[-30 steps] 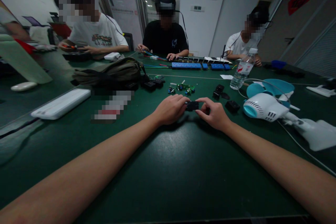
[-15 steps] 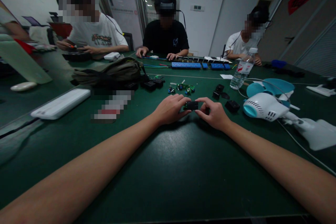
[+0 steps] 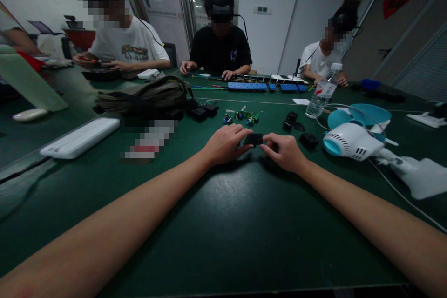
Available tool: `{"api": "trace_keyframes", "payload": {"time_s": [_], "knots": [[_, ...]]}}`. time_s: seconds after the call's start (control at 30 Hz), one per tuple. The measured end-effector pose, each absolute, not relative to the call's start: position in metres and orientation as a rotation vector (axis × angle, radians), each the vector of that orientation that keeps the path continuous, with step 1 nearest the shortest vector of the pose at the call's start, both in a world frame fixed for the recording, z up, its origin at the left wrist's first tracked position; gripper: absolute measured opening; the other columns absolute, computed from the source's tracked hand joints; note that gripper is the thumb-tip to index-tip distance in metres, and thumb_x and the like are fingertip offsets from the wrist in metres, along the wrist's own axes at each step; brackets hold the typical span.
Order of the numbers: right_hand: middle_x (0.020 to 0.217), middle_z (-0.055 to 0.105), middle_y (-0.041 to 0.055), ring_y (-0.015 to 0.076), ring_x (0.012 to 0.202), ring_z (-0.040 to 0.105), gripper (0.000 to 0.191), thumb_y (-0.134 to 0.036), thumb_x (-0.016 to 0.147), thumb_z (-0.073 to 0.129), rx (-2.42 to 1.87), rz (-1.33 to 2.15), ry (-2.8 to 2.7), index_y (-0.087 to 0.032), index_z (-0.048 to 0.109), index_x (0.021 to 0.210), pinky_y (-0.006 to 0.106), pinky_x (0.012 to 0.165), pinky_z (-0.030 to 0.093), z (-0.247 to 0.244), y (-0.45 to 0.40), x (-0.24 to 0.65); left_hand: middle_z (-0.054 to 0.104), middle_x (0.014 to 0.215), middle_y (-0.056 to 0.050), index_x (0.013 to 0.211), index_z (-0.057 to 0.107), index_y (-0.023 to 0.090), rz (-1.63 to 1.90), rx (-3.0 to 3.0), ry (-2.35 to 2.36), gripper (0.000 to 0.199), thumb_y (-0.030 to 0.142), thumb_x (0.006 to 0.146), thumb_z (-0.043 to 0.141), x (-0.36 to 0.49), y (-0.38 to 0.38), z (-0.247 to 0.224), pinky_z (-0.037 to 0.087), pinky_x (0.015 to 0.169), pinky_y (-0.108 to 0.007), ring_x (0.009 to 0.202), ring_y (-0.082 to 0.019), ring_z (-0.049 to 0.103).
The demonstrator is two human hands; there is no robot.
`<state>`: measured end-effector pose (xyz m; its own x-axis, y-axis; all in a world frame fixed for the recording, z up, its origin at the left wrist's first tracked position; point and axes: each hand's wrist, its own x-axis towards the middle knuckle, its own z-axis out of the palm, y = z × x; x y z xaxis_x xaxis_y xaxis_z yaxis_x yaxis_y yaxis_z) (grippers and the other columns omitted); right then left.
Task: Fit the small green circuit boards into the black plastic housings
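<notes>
A small black piece [image 3: 254,139] with a bit of green at its left end is held over the table between my hands. My left hand [image 3: 225,143] pinches its left end between thumb and fingers. The fingertips of my right hand [image 3: 283,151] close on its right end. Beyond my hands lie several green circuit boards [image 3: 246,115]. Black housings [image 3: 293,122] sit to the right, with a black block [image 3: 309,140] nearer my right hand.
On the right are a white and blue fan [image 3: 352,142] and a water bottle [image 3: 323,93]. A bag [image 3: 146,95] and a white power bank [image 3: 82,137] lie left on the green table [image 3: 223,237]. Three people sit opposite, near blue strips [image 3: 247,86].
The fingers of my right hand have closed up a little at the black piece's right end. The piece and my left hand have barely shifted.
</notes>
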<state>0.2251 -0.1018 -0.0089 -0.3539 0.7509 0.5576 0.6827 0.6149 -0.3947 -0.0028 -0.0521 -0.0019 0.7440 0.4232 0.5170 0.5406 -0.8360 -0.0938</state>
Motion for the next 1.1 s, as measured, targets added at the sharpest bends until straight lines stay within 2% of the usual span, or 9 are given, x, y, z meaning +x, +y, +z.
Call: {"api": "trace_keyframes", "payload": {"time_s": [0.3,0.57,0.8,0.97,1.1], "knots": [[0.064,0.063,0.0013,0.0143,0.056,0.055,0.019,-0.03,0.09,0.056,-1.094,0.077,-2.169,-0.019,0.064,0.077,0.026,0.06,0.039,-0.0063,-0.1019,0.2248,0.066,0.102,-0.01,0.119,0.058,0.016,-0.713,-2.727,-0.766,0.035,0.042,0.098,0.052,-0.0026,-0.0528,-0.0018,0.046,0.078,-0.034,0.09,-0.022,0.061],[0.062,0.062,-0.0012,0.0137,0.054,0.053,0.015,-0.031,0.089,0.057,-1.137,0.112,-2.11,-0.019,0.067,0.091,0.025,0.059,0.039,-0.0087,-0.1021,0.2242,0.066,0.1,-0.009,0.119,0.059,0.016,-0.731,-2.729,-0.76,0.034,0.042,0.098,0.051,-0.0025,-0.0519,-0.0029,0.047,0.079,-0.033,0.09,-0.022,0.061],[0.06,0.06,-0.0005,0.0137,0.055,0.053,0.018,-0.032,0.09,0.056,-1.117,0.11,-2.142,-0.019,0.064,0.08,0.025,0.059,0.039,-0.0068,-0.1023,0.2242,0.066,0.102,-0.011,0.119,0.059,0.016,-0.699,-2.739,-0.772,0.035,0.042,0.098,0.05,-0.0025,-0.0538,-0.0004,0.047,0.079,-0.034,0.091,-0.022,0.061],[0.062,0.061,-0.0022,0.0134,0.054,0.055,0.01,-0.028,0.086,0.06,-1.12,0.127,-2.085,-0.02,0.062,0.091,0.024,0.059,0.041,-0.0098,-0.1012,0.2242,0.066,0.101,-0.01,0.119,0.058,0.016,-0.723,-2.734,-0.778,0.035,0.042,0.098,0.051,-0.0017,-0.0538,-0.0017,0.047,0.08,-0.034,0.092,-0.022,0.061],[0.064,0.06,-0.0038,0.0132,0.055,0.056,0.02,-0.026,0.085,0.061,-1.106,0.127,-2.039,-0.021,0.06,0.104,0.023,0.059,0.043,-0.0116,-0.1002,0.2252,0.066,0.098,-0.009,0.116,0.059,0.016,-0.707,-2.729,-0.77,0.033,0.042,0.098,0.052,-0.0007,-0.0539,-0.0019,0.047,0.08,-0.034,0.092,-0.022,0.061]]}}
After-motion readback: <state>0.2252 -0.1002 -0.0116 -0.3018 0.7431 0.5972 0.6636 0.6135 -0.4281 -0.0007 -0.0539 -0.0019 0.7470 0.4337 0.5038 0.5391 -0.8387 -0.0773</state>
